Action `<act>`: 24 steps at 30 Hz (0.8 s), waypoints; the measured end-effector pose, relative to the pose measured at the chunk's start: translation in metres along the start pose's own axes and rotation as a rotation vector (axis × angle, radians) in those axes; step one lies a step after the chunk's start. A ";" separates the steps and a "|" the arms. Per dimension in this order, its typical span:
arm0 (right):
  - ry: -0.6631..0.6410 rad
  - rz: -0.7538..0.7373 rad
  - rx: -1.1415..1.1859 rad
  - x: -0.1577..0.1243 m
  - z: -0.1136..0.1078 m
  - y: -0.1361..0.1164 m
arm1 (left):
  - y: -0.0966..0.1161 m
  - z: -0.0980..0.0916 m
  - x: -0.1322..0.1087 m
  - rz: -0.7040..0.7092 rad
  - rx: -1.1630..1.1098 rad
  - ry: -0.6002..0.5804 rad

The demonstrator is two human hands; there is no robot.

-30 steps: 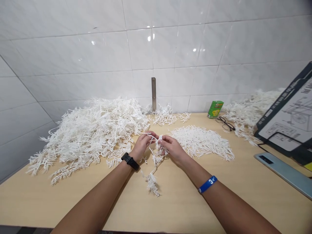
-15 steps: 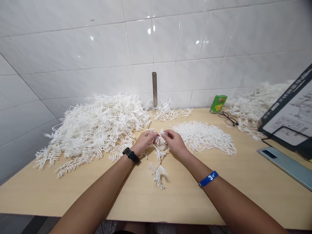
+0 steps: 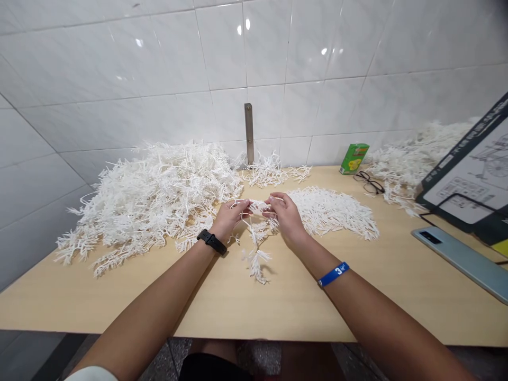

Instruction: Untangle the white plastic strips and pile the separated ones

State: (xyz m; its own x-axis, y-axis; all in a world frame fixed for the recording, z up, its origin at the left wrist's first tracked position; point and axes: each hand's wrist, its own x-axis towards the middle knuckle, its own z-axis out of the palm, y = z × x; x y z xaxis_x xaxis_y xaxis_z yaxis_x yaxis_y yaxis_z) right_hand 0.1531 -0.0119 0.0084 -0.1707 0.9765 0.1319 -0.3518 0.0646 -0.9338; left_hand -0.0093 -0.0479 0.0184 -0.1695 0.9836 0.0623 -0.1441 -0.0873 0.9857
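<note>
Both hands meet over the middle of a light wooden table (image 3: 278, 312). My left hand (image 3: 230, 218), with a black watch on its wrist, and my right hand (image 3: 283, 216), with a blue wristband, each pinch the top of a white branched plastic sprig (image 3: 257, 248). The sprig hangs down between them and its tufted lower end touches the table. A large heap of white sprigs (image 3: 154, 193) lies just left of my left hand. A flatter pile of sprigs (image 3: 333, 211) lies just right of my right hand.
A small sprig clump (image 3: 270, 172) sits by a metal bracket (image 3: 249, 132) on the tiled wall. A green carton (image 3: 354, 158), glasses (image 3: 369, 182) and another sprig heap (image 3: 413, 159) lie at the back right. A printed board (image 3: 472, 180) and a phone (image 3: 460, 256) are at the right edge.
The camera has tipped down, so everything sits higher in the picture. Both hands stay pinched on the sprig, and its hanging end has drawn up a little.
</note>
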 end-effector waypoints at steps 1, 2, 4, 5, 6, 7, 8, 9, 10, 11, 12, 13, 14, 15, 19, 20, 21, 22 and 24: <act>0.019 0.017 0.002 0.001 0.000 0.000 | 0.000 0.000 0.000 0.012 -0.006 0.025; 0.026 0.037 -0.007 0.001 0.000 0.000 | -0.001 0.001 0.001 0.020 -0.010 0.043; -0.018 0.080 -0.047 0.000 0.000 0.000 | -0.001 0.002 0.000 0.027 -0.018 0.059; -0.066 0.099 -0.070 -0.001 0.001 -0.001 | -0.001 0.003 -0.001 0.028 -0.021 0.057; -0.117 0.116 -0.090 -0.003 0.001 -0.001 | -0.001 0.004 -0.002 0.028 -0.022 0.050; -0.165 0.129 -0.108 -0.005 0.002 -0.002 | 0.000 0.005 -0.003 0.028 -0.020 0.034; -0.200 0.134 -0.123 -0.006 0.003 -0.002 | 0.000 0.006 -0.004 0.029 -0.012 0.012; -0.217 0.131 -0.136 -0.008 0.004 -0.002 | 0.000 0.007 -0.005 0.030 -0.001 -0.016; -0.222 0.121 -0.147 -0.009 0.005 -0.001 | 0.000 0.007 -0.006 0.033 0.015 -0.048; -0.219 0.108 -0.155 -0.009 0.005 -0.001 | 0.000 0.008 -0.007 0.037 0.034 -0.081; -0.209 0.093 -0.161 -0.008 0.005 0.000 | 0.000 0.008 -0.008 0.042 0.052 -0.111; -0.198 0.081 -0.164 -0.008 0.004 0.002 | 0.000 0.008 -0.009 0.043 0.069 -0.138; -0.188 0.073 -0.162 -0.006 0.003 0.003 | 0.000 0.007 -0.009 0.042 0.081 -0.163; -0.182 0.070 -0.153 -0.005 0.001 0.005 | 0.000 0.006 -0.009 0.036 0.083 -0.192; -0.183 0.055 -0.086 0.001 -0.004 0.008 | 0.005 0.002 -0.010 -0.100 -0.062 -0.365; -0.187 0.052 -0.071 0.002 -0.005 0.008 | 0.007 0.001 -0.010 -0.142 -0.130 -0.411; -0.194 0.051 -0.063 0.003 -0.006 0.008 | 0.009 0.000 -0.011 -0.177 -0.195 -0.450; -0.205 0.050 -0.060 0.003 -0.006 0.007 | 0.011 0.000 -0.011 -0.200 -0.248 -0.478; -0.237 0.050 -0.062 0.002 -0.006 0.006 | 0.013 0.000 -0.012 -0.220 -0.304 -0.497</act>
State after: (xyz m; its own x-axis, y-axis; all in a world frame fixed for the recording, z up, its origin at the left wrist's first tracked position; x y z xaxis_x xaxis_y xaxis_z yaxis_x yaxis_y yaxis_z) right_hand 0.1564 -0.0082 0.0012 -0.4000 0.9037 0.1527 -0.2815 0.0374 -0.9588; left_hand -0.0088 -0.0609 0.0302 0.3596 0.9331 0.0008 -0.4076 0.1563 0.8997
